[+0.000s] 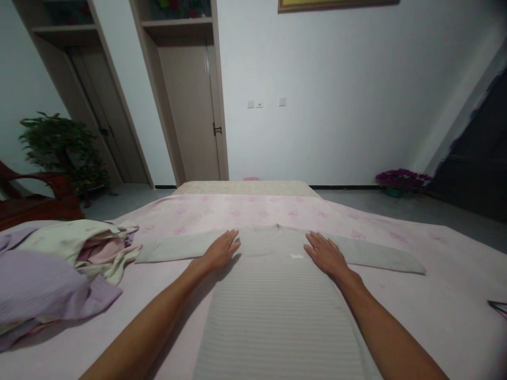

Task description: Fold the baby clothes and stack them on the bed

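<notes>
Pale grey ribbed long-sleeved shirt (281,311) lies spread flat on a pink floral cloth (420,306), directly before the person. Its long axis runs lengthwise away from the person: collar (266,228) at the far end, body running back and out of the near edge of view. Both sleeves extend sideways, one to each side, roughly crosswise to that axis. Left hand (222,249) rests palm down at the left shoulder seam; right hand (327,254) rests likewise at the opposite shoulder. Grip of both: released, fingers extended, nothing grasped. A heap of clothes (43,285) sits on the cloth at left, near one cuff. Containers: a green pot (395,192) by the far wall holds purple flowers (402,178); whether the leafy plant (59,148) at left is potted cannot be made out in the dimness.
</notes>
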`<state>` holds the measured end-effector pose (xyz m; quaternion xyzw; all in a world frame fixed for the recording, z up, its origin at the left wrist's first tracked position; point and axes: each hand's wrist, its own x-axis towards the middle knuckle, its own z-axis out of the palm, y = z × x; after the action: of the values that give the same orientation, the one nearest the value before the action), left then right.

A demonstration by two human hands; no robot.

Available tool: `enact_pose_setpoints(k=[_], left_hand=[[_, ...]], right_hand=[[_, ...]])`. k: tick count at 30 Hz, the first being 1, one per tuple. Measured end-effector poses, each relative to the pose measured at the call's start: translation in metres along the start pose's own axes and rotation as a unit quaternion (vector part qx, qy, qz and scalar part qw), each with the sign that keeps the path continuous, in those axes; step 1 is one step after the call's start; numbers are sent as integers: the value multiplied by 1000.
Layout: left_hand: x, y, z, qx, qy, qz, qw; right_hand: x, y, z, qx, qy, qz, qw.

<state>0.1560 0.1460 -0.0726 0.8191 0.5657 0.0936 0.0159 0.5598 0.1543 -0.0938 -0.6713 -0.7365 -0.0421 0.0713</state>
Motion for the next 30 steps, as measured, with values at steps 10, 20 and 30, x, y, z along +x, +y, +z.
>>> enact_pose_setpoints(k=[10,20,30], left_hand=[[39,4,29,9,-16,-75,997],[34,-27,27,30,-17,-53,998],[-28,-93,3,71,2,-124,990]], right_hand=[[-1,-4,-3,4,-23,49,999],[-7,7,-6,10,-29,80,996],[-5,12,2,-4,-12,78,997]])
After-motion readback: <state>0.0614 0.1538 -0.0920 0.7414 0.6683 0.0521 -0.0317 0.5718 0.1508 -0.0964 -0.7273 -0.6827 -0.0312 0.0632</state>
